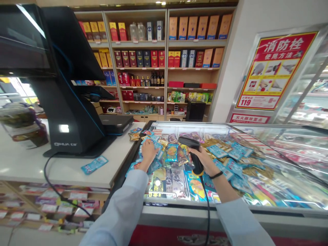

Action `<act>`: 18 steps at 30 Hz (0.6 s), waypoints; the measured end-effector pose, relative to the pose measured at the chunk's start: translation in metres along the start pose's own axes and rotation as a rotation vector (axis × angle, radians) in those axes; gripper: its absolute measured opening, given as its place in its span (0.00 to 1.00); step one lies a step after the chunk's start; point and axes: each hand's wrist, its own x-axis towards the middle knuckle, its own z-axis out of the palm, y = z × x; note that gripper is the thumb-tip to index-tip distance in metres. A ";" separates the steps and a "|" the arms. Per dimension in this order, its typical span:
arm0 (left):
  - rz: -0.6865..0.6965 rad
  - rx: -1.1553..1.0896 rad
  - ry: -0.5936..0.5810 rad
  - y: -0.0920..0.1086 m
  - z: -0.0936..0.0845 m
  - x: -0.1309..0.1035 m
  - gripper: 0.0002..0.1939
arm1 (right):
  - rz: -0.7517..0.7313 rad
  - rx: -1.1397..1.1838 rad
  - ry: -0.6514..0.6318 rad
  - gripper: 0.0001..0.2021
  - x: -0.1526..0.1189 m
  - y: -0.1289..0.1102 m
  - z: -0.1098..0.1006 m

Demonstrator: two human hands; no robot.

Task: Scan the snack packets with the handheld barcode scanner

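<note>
A black barcode scanner (196,160) with a cable hanging down is gripped in my right hand (206,160), its head pointing left over the freezer. My left hand (149,152) rests on blue packets at the freezer's left side; its fingers look spread, and no grip on a packet shows. Between the hands lie a blue packet with an orange picture (172,153) and a gold-brown packet (182,155). More blue packets (233,166) and gold ones are heaped right of my right hand, on the glass-topped freezer (179,208).
On the white counter (64,167) at left stand a black checkout terminal (69,112) and tubs (24,126). A flat blue packet (94,165) lies before the terminal. Small packets (135,134) sit at the counter's edge. Shelves with boxes (139,58) rise behind.
</note>
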 end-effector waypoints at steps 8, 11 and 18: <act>-0.028 -0.034 -0.030 0.000 -0.012 0.003 0.25 | -0.083 -0.058 -0.036 0.16 -0.009 -0.005 -0.001; 0.019 -0.097 -0.001 0.002 -0.013 0.003 0.19 | -0.091 -0.089 -0.011 0.16 -0.012 -0.006 -0.002; -0.255 -0.970 0.024 0.002 -0.012 0.012 0.19 | -0.109 -0.113 0.027 0.16 -0.015 -0.006 -0.004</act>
